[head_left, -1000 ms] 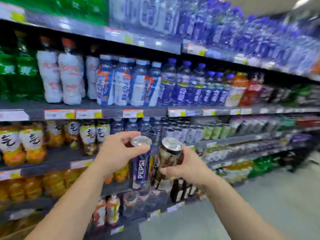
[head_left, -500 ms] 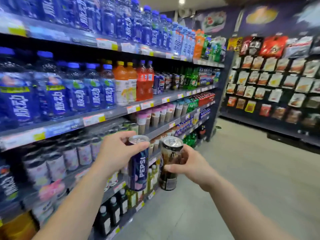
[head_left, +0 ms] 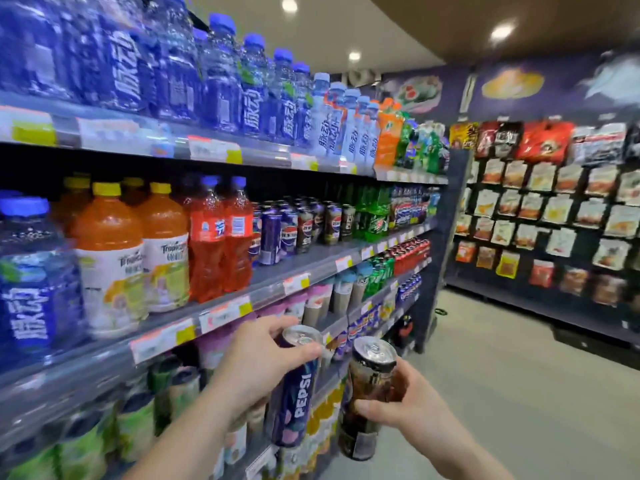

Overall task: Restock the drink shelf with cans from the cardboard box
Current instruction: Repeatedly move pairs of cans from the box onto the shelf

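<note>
Head view: the left hand (head_left: 258, 363) grips an upright blue Pepsi can (head_left: 294, 389), and the right hand (head_left: 403, 407) grips a dark can (head_left: 367, 396) just beside it. Both cans are held in front of the drink shelf (head_left: 311, 268), level with its lower tiers.

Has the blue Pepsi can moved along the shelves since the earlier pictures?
Yes. The blue Pepsi can in the left hand was carried rightward down the aisle, toward the row of shelved cans.

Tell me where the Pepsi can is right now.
In the head view, low centre: the left hand grips the Pepsi can upright, just left of the dark can in the right hand.
</note>
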`<state>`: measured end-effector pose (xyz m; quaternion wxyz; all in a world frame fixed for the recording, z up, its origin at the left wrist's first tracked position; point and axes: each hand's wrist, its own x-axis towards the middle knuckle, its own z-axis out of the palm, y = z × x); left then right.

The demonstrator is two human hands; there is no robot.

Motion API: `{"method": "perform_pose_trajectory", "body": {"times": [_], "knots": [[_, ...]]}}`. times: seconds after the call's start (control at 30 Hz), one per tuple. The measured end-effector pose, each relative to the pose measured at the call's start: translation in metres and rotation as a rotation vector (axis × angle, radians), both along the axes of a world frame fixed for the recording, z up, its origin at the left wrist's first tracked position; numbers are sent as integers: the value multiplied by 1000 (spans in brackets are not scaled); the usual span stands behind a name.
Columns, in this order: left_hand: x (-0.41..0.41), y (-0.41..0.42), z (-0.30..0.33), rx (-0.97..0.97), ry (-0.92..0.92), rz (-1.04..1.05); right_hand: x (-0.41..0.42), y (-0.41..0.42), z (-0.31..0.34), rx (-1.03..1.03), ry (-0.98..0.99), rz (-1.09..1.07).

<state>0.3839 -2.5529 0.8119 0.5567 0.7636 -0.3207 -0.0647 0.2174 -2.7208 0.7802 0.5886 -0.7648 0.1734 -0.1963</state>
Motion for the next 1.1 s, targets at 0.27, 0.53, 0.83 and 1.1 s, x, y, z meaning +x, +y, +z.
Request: {"method": "perform_pose_trajectory", "body": {"times": [0.27, 0.53, 0.83, 1.1], "knots": [[76, -131, -16, 6, -32, 285, 105, -168, 4, -46, 26, 195], [124, -200, 44, -123, -85, 618, 218, -276, 40, -158, 84, 435], [193, -208, 99, 55, -361, 982, 315, -272, 68, -96, -100, 610], [213, -208, 72, 45, -373, 1140, 367, -276, 79, -76, -145, 672]]}}
